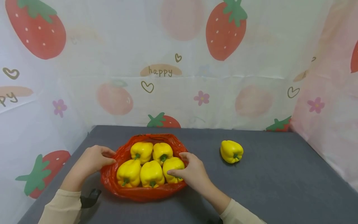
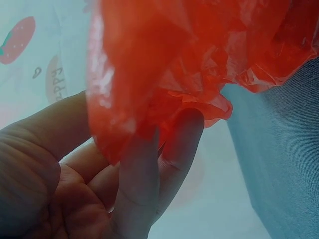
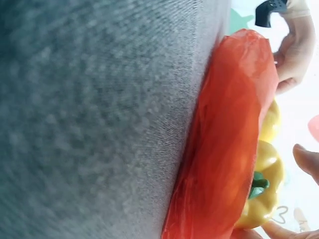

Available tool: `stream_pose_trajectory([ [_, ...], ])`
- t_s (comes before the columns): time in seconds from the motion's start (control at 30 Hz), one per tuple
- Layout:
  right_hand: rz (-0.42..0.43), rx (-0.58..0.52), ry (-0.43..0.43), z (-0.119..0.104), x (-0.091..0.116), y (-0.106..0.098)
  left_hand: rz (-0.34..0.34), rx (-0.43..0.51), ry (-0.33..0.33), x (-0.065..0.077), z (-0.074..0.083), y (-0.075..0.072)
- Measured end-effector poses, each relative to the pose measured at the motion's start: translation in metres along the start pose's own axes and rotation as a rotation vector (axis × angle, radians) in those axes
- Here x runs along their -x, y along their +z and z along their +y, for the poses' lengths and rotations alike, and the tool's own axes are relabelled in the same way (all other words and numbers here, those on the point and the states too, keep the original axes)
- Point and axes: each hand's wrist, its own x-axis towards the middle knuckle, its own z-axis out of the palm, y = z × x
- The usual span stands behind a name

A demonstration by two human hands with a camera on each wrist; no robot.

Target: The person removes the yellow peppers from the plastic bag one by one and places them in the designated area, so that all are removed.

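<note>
Several yellow bell peppers point(image 1: 152, 173) sit packed in an open red plastic bag point(image 1: 145, 195) at the left of the table, stems mostly toward me. My left hand point(image 1: 93, 160) pinches the bag's left rim; in the left wrist view the red film point(image 2: 144, 59) lies between thumb and fingers. My right hand point(image 1: 194, 169) is at the bag's right side, fingers by the rim, thumb stretched over the rightmost pepper point(image 1: 173, 166). In the right wrist view that thumb point(image 3: 308, 162) stands apart from the near pepper point(image 3: 266, 199). The fingertips are partly hidden.
One more yellow bell pepper point(image 1: 231, 151) lies on the dark grey table point(image 1: 274, 180), right of the bag. Strawberry-printed cloth point(image 1: 190, 77) hangs along the back and both sides. A black strap end point(image 1: 90, 198) juts from the left wrist.
</note>
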Motion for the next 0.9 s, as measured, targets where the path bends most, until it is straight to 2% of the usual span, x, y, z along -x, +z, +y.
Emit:
stream_pose_trajectory([
  [0.3,-0.008,0.089,-0.007,0.0000,-0.0042,0.0058,0.012,-0.007,0.009,0.0009,-0.0003,0.0004],
  [0.67,-0.016,0.128,0.019,-0.0047,-0.0059,0.0080,0.013,0.007,0.015,0.0016,0.0016,0.0006],
  [0.9,-0.027,0.146,0.004,-0.0041,-0.0061,0.0075,0.014,0.008,0.013,0.0014,0.0007,0.0016],
])
